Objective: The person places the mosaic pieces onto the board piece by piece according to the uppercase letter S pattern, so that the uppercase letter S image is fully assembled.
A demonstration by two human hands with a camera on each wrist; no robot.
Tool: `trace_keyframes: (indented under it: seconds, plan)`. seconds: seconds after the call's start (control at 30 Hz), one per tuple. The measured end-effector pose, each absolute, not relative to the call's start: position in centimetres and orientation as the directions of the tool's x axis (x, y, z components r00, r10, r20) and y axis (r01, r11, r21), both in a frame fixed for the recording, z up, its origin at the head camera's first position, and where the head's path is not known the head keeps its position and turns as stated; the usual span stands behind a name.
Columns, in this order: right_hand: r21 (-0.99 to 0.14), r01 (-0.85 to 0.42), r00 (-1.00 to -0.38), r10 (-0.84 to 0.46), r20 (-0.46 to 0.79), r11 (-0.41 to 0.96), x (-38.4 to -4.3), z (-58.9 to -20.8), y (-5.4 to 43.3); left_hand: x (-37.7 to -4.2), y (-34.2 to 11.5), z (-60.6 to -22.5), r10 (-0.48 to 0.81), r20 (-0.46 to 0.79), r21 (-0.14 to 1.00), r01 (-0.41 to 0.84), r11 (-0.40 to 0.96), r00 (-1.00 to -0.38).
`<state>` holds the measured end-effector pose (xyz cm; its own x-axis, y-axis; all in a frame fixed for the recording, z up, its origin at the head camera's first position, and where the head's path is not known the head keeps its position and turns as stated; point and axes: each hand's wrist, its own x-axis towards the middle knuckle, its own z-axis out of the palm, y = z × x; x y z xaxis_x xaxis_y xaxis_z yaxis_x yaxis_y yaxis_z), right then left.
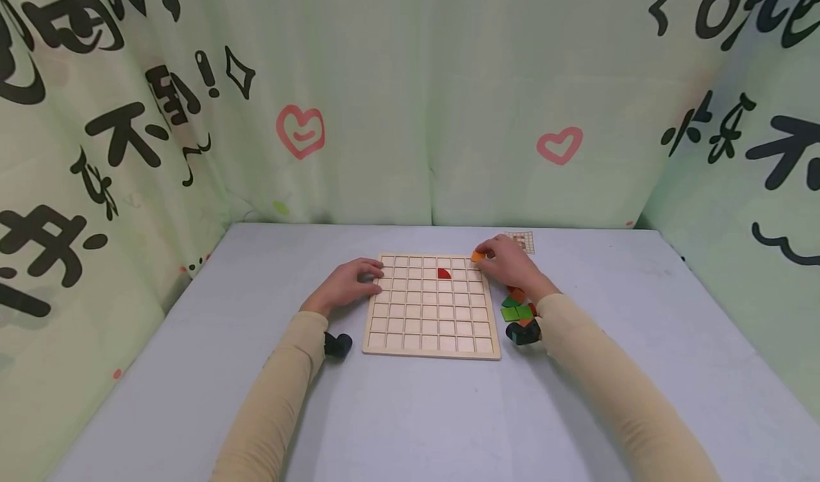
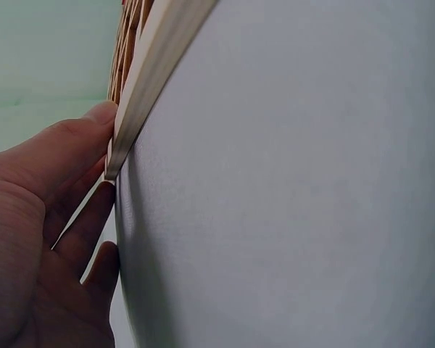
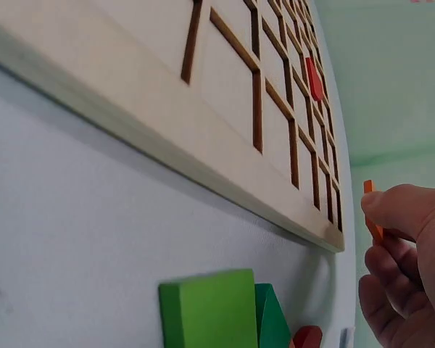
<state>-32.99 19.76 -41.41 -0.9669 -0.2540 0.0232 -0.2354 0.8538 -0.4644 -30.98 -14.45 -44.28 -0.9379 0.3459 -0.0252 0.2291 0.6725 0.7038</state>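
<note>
A wooden grid board point(image 1: 430, 356) lies on the table, with one red quarter-circle piece point(image 1: 444, 273) in a cell of its upper part. My left hand point(image 1: 346, 283) is at the board's left edge, its thumb and fingertips touching the rim point(image 2: 141, 80). Over by the far right corner, my right hand point(image 1: 512, 262) pinches a small orange piece point(image 3: 370, 210) between thumb and fingers. The orange piece's full shape is partly covered. Beside the board's right edge is a pile of pieces, among them a light green block point(image 3: 214, 308) and a darker green piece point(image 3: 272, 317).
A small printed grid card point(image 1: 522, 242) lies behind my right hand near the table's far edge. Curtains point(image 1: 423, 97) with black writing and red hearts stand around the white table point(image 1: 410, 418). My right forearm partly covers the pile.
</note>
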Motion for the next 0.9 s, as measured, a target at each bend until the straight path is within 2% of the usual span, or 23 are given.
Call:
trace_keyframes:
  seconds: [0.9]
  plan:
    - [-0.471,-0.396,-0.907,-0.417,0.064,0.788,-33.1,-41.4,15.8,-31.0,-14.4,-44.2,0.349,-0.031,0.706,0.226,0.671,-0.937]
